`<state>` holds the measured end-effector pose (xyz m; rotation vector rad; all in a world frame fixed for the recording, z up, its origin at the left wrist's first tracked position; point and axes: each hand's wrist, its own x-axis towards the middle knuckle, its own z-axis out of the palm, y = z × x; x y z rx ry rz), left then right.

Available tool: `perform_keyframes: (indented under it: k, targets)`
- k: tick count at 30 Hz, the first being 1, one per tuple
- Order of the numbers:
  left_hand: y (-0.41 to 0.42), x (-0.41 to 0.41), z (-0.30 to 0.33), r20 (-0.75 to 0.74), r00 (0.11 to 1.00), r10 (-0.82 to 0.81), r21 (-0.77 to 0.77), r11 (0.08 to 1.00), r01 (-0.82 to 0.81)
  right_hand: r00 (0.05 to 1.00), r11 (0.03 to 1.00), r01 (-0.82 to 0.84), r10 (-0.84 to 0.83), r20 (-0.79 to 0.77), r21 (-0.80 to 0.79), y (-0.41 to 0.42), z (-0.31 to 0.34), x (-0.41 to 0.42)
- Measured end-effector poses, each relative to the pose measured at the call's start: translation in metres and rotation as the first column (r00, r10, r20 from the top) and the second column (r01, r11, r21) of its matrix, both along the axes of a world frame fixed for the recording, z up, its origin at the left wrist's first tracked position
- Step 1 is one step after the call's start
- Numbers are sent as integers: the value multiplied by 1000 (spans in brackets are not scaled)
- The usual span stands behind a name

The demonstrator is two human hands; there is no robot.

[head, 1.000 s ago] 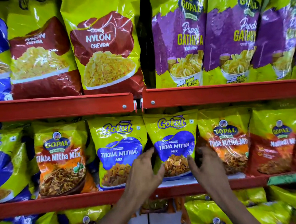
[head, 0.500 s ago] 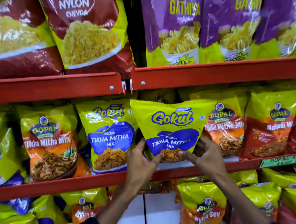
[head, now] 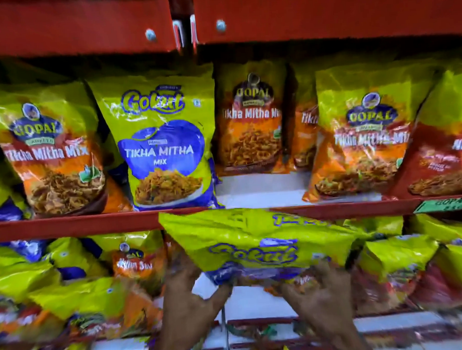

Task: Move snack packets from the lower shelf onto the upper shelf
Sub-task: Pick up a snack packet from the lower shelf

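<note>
A yellow and blue Gokul Tikha Mitha Mix packet (head: 257, 240) hangs tilted toward me in front of the red shelf edge (head: 74, 226), clear of the shelf. My left hand (head: 188, 297) grips its lower left corner and my right hand (head: 319, 293) grips its lower right corner. A second Gokul packet (head: 164, 149) stands upright on the shelf, left of a bare white gap (head: 260, 189). The upper shelf shows only its red front lip (head: 323, 12) at the top of the view.
Gopal Tikha Mitha Mix packets (head: 52, 157) (head: 251, 120) (head: 367, 143) stand on both sides of the gap. A green price tag (head: 448, 205) sits on the shelf edge at right. Below, a shelf holds several crowded yellow and orange packets (head: 132, 263).
Both hands have pulled the Gokul packet off the shelf, forward and down, leaving a gap. The view has tilted down, so the upper shelf's packets are out of sight.
</note>
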<state>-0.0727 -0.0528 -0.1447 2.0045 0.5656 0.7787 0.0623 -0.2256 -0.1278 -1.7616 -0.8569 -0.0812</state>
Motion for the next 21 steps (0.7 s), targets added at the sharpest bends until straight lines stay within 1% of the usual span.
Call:
perform_keyframes:
  k: [2,5,6,8,9,12,14,15,17,19,20,21]
  targets:
    - [1,-2,-15,9,1000,-20,-54,998,21,998,998,-53,51,-41,-44,3,-19,-4]
    - [6,-7,-44,-21,999,-30,-159,987,26,968,993,-116,106,-226,-27,15,-69,-1]
    - [10,-7,-56,-46,998,-37,-189,982,27,958,991,-131,116,-260,-40,19,-88,2]
    - [19,-5,-74,-86,995,-43,-279,960,17,935,980,-163,116,-335,-116,32,-115,7]
    - [24,-2,-85,-104,993,-61,-296,955,28,921,966,-190,115,-371,-172,38,-123,11]
    - [51,15,-123,-185,972,-143,-315,946,79,922,918,-203,62,-382,-340,61,-150,32]
    - [69,30,-145,-265,951,-157,-316,946,68,900,890,-249,67,-430,-382,78,-170,51]
    - [78,38,-155,-329,931,-161,-312,949,54,898,879,-256,62,-436,-403,84,-179,60]
    - [94,51,-176,-416,889,-190,-361,932,30,866,876,-295,77,-494,-381,94,-208,76]
    - [98,62,-173,-463,863,-201,-387,922,7,849,877,-319,97,-519,-358,100,-218,83]
    - [97,64,-167,-483,849,-214,-385,923,14,855,875,-311,87,-512,-371,101,-216,84]
    - [93,64,-152,-505,833,-225,-353,935,38,859,877,-295,70,-507,-380,103,-201,78]
